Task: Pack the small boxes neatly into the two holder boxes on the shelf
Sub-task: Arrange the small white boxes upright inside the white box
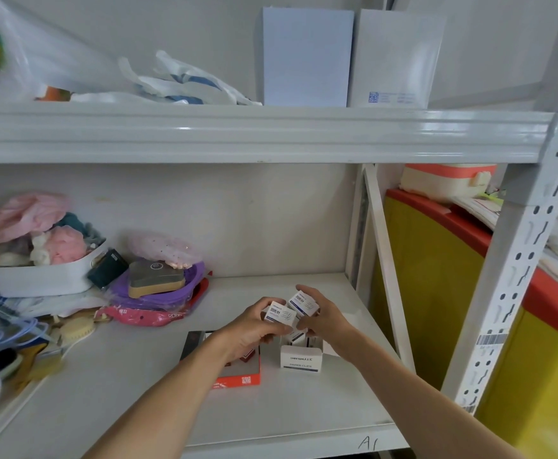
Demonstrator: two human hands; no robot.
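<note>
Above the white holder box (301, 358), each hand pinches one small box, left hand (254, 329) and right hand (325, 318); light, stiff card, best gripped by its sides.

Place: a storeroom or household storage corner, to judge by the mixed goods.
Shelving: a white metal rack (516, 260) with slotted uprights stood against a plain wall; its lower shelf edge bore a handwritten mark and the upright a barcode sticker (491, 339).
Upper shelf: held plastic bags (185, 81) and two white cartons (307, 58).
Lower shelf: a white bin of soft toys (39, 273) sat beside loose packets and brushes.
Beside the rack: a yellow tub with a red lid (436, 293) was stacked with linens.
</note>
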